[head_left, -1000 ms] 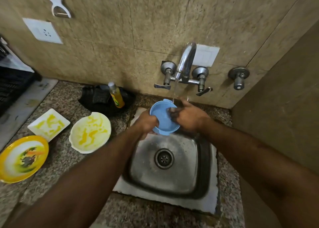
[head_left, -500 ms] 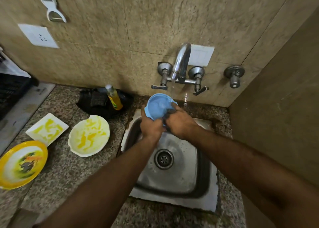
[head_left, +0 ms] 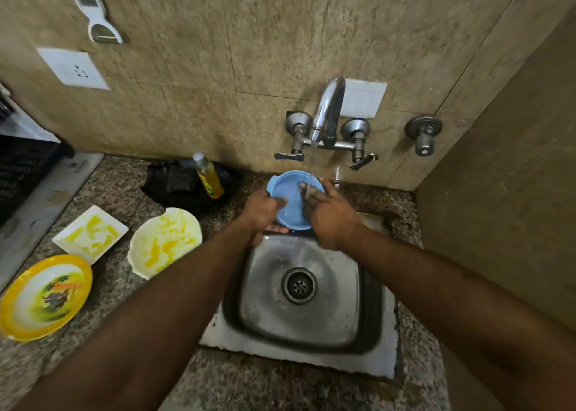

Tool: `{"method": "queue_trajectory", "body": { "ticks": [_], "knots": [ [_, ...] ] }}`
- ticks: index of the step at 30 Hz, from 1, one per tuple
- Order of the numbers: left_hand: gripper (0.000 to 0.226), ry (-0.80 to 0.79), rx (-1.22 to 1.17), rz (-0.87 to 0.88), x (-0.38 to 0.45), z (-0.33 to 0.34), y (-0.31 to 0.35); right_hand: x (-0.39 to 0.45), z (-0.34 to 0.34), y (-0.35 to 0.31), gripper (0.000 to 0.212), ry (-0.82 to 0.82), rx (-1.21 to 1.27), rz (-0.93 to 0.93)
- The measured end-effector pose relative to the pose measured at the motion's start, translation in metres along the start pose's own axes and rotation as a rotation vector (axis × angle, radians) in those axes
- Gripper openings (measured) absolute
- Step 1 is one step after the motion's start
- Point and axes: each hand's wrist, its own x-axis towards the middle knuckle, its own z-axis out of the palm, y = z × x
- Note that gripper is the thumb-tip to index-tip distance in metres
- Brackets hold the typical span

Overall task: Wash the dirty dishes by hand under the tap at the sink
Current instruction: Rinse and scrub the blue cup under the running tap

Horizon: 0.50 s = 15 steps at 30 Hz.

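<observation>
left hand (head_left: 263, 208) grips the blue bowl (head_left: 288, 203) under the running tap (head_left: 327, 111); right hand (head_left: 330, 216) fingers open inside it

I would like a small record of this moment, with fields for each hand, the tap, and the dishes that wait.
left hand: grips blue bowl by its rim
right hand: fingers inside the bowl, rubbing
tap: running, stream falls into the bowl
sink: no dishes in the basin
waiting, dirty: square white plate; white bowl; yellow-rimmed plate
</observation>
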Motion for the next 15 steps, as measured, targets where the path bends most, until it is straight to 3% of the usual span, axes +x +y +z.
{"method": "queue_trajectory", "body": {
  "ticks": [4, 8, 12, 15],
  "knots": [
    [0.03, -0.001, -0.284, -0.035, -0.003, 0.013, -0.031, 0.002, -0.017, -0.041, 0.085, -0.113, 0.345, 0.175],
    [0.04, 0.037, -0.195, -0.061, -0.007, 0.018, -0.037, 0.006, -0.033, -0.058, 0.084, -0.197, 0.483, 0.266],
    [0.05, 0.001, -0.09, -0.039, -0.001, 0.006, -0.042, 0.014, -0.023, -0.056, 0.096, -0.133, 0.62, 0.164],
    [0.051, 0.068, -0.028, 0.014, 0.002, 0.001, -0.04, 0.01, -0.017, -0.053, 0.086, -0.057, 0.745, 0.036]
  ]
}}
